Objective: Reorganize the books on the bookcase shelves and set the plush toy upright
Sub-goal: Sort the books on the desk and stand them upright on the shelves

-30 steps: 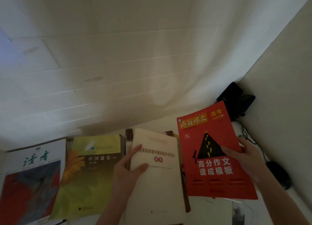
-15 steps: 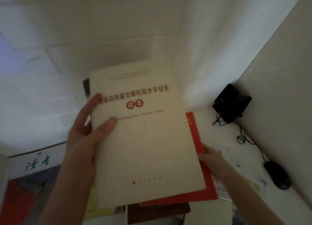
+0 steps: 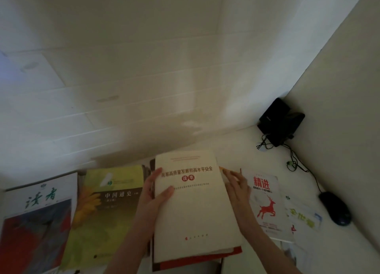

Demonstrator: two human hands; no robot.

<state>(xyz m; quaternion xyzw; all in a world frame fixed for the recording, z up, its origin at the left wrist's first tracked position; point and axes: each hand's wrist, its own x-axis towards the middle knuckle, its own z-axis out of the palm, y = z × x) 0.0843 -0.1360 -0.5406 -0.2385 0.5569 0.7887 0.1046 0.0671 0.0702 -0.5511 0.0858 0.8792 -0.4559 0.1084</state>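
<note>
From the head camera, the books are not on any shelf yet. They lie flat in a row on the white desk (image 3: 236, 146). The cream book (image 3: 193, 208) sits at 6 o'clock on top of a red book (image 3: 205, 259), and only a thin red strip of that one shows. The left hand (image 3: 152, 193) grips the cream book at its 9 o'clock edge, thumb on the cover. The right hand (image 3: 236, 187) has straight fingers pressed flat on the 3 o'clock side of the pile, holding nothing. I think the hands are squaring up this pile. A green book (image 3: 107, 208) and a magazine (image 3: 37, 222) lie towards 8 o'clock. A white deer book (image 3: 267, 201) lies towards 4 o'clock, with a mouse (image 3: 337, 210) past it and a black box (image 3: 279, 121) at 2 o'clock. So most of the job looks left to do. The plush toy is nowhere to be seen, and no bookcase shelves show either. The room is dim, the near ends of the books are cut off, and more books may hide under the pile
</note>
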